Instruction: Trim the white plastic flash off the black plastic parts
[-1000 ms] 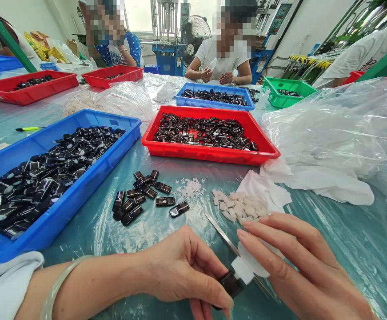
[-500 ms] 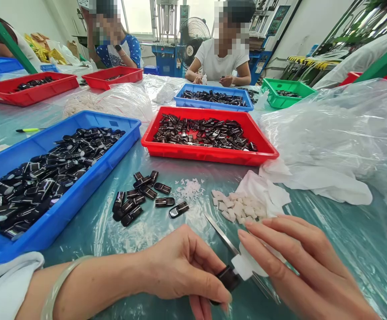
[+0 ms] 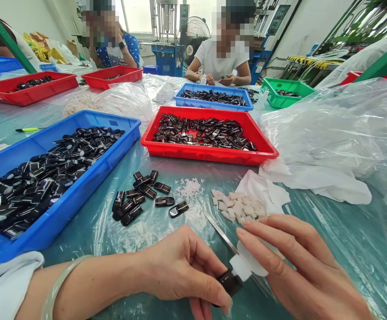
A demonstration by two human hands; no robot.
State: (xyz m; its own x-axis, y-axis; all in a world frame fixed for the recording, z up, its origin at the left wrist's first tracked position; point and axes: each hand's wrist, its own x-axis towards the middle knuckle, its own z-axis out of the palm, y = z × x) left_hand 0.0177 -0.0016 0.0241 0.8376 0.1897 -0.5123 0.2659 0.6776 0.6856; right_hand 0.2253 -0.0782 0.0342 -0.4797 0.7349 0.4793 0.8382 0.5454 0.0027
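Head camera view: the left hand (image 3: 183, 271) is at the bottom middle of the frame, with its thumb and fingers closed around a shiny black piece (image 3: 230, 282). That black piece is low in the frame, a bit right of the middle. A flat white piece (image 3: 241, 267) touches the end of it and reaches over to the right hand (image 3: 300, 262), at the lower right. The right hand's fingers are long and straight, close together, with the white stuff against them. Its thumb is hidden, so I cannot tell how tightly it holds on.

Thin metal tweezers (image 3: 220, 231) lie slanted behind the white piece. Just above the right hand is a pile of pale lumps (image 3: 240, 206). Near the middle are tiny white bits (image 3: 190, 189), and to their left is a bunch of loose black pieces (image 3: 136, 195). A big blue tray (image 3: 80, 202) full of black pieces is on the left side. A red tray (image 3: 209, 154) with more is above the middle. Clear plastic (image 3: 340, 129) is bunched up on the right.
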